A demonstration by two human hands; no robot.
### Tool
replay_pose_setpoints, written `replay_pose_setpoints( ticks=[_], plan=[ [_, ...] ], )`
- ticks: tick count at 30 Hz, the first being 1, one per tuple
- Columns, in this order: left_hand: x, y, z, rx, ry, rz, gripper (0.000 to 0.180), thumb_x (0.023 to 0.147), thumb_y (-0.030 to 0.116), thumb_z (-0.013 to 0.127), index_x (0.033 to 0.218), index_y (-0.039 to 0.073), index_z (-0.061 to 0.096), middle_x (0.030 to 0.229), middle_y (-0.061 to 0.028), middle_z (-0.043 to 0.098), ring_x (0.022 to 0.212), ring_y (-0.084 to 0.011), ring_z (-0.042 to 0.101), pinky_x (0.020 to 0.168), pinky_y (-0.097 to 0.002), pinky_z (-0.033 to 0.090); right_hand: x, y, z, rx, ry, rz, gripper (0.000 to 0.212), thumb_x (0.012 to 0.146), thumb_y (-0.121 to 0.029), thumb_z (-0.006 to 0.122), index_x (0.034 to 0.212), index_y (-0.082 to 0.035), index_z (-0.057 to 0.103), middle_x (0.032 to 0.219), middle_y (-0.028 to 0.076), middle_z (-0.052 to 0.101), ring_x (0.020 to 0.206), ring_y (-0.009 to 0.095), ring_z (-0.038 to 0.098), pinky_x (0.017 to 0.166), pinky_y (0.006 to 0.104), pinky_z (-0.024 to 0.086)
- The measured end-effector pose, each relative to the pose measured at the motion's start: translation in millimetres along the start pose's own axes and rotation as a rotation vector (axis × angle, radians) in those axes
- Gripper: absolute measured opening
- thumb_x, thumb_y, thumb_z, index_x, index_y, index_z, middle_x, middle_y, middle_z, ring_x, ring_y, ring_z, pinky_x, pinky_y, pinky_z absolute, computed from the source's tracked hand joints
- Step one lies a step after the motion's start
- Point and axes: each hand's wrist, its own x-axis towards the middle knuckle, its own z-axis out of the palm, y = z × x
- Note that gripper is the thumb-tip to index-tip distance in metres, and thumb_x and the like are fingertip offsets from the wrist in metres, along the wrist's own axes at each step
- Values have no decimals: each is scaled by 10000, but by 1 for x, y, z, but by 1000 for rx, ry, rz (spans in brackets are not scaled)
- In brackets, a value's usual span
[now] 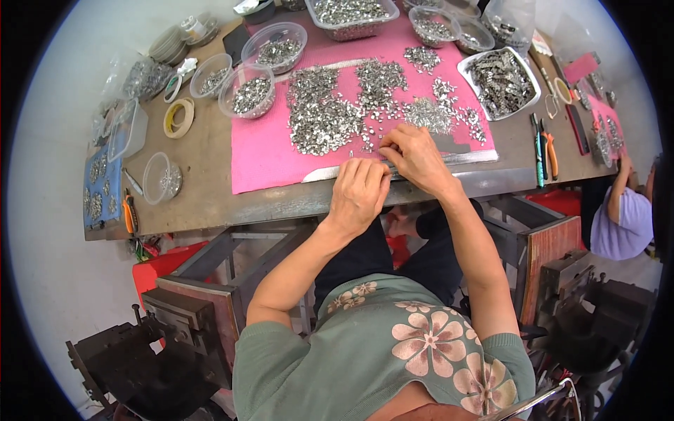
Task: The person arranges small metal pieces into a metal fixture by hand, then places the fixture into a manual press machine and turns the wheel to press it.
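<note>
My left hand is closed at the front edge of the pink mat, its fingertips curled together. Just right of it and slightly farther in, my right hand pinches with thumb and forefinger. Whatever either hand holds is too small or too hidden to make out. Beyond the fingers lies a wide spread of small shiny metal pieces. Thin silvery slivers are heaped past my right hand. A pale metallic strip runs along the mat's front edge, partly covered by my hands.
Clear plastic bowls of metal parts stand at the back left. A white tray of metal links sits right, near orange-handled pliers. Tape and a tub are left. Another person's arm shows far right.
</note>
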Motion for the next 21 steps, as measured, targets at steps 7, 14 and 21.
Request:
replay_pose_setpoints(
  ticks=[7,14,21],
  plan=[
    [-1,-6,-12,50,93,41,157,841,106,757,987,70,710,896,-57,656,919,-261,614,869,-419,430,3,-2,6,-52,-65,89,108,869,-147,724,884,-44,695,857,111,657,835,308,636,804,429,418],
    [13,-47,-33,203,-20,-228,118,833,192,786,915,115,751,873,-29,654,885,-244,578,885,-407,382,-17,-11,-16,109,-18,73,96,907,-110,682,894,-15,674,861,117,643,828,315,619,803,407,426],
    [21,-57,-31,113,-86,-133,97,812,186,787,871,126,738,839,-25,604,899,-238,569,897,-432,361,-40,-18,-14,188,43,-11,53,893,-43,681,916,-8,648,890,110,608,846,310,577,801,415,445]
  ],
)
